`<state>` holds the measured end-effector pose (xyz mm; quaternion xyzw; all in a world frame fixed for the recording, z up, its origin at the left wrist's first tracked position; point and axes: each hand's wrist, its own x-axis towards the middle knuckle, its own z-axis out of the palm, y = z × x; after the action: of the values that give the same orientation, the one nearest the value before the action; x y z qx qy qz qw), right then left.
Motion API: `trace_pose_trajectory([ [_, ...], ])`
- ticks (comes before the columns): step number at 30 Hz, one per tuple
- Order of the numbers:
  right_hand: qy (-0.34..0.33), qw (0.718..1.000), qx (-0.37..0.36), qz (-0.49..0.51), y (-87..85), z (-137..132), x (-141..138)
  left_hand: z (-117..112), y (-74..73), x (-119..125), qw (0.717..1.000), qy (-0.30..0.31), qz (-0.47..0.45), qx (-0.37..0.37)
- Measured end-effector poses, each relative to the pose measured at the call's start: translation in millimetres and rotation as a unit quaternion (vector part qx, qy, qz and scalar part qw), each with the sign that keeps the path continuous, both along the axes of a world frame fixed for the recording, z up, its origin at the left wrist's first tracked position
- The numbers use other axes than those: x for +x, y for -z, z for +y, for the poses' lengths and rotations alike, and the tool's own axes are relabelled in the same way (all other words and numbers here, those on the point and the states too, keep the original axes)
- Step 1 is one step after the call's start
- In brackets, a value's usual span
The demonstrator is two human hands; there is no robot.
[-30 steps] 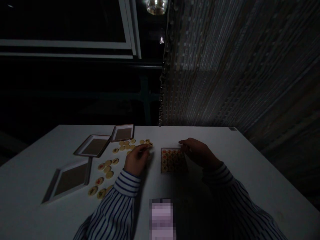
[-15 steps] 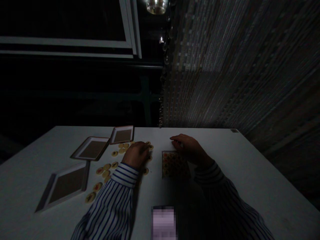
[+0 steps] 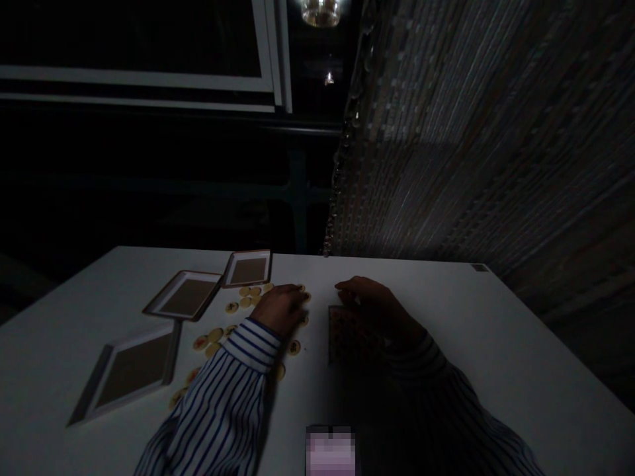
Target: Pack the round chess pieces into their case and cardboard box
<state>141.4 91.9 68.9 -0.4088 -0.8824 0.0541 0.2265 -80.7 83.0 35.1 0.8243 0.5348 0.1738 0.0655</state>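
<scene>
My left hand [image 3: 279,309] lies low, palm down, over the round wooden Chinese chess pieces on the left. Its fingers are stretched out, with the tips at a chess piece [image 3: 307,297]; what lies under the palm is hidden. My right hand [image 3: 373,305] hovers over a square box [image 3: 342,337] filled with more pieces and covers its right part. Its thumb and forefinger point left, slightly apart, with nothing visible between them. Several loose pieces lie around my left forearm, including one near the wrist [image 3: 294,348] and one farther left [image 3: 232,307].
Three shallow trays or lids [image 3: 248,270], [image 3: 186,295], [image 3: 139,367] lie on the left of the white table [image 3: 461,330]. A pixelated object [image 3: 331,453] is at the near edge. A bead-string curtain [image 3: 421,165] hangs beyond the table at the right. The room is dim.
The view has shifted slightly. My right hand has moved a little left, its shadow covering more of the box. My left hand stays over the loose chess pieces.
</scene>
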Motion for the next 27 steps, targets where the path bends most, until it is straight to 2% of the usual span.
trace_pose_trajectory([
  [6, -0.006, 0.999, 0.025, 0.037, 2.5, 0, 4, -5, 6.1, 3, 0.999, -0.009, 0.025, -0.023],
  [14, -0.023, 0.995, 0.045, 0.088, 10.9, 4, 5, -5, 6.4, 2, 0.996, -0.026, 0.077, -0.038],
  [20, -0.02, 0.996, 0.036, 0.075, 10.2, 3, 4, -5, 6.4, 3, 0.994, -0.034, 0.091, -0.058],
  [27, -0.017, 0.998, 0.021, 0.052, 10.9, 3, 4, -8, 12.6, 9, 0.994, -0.04, 0.09, -0.047],
])
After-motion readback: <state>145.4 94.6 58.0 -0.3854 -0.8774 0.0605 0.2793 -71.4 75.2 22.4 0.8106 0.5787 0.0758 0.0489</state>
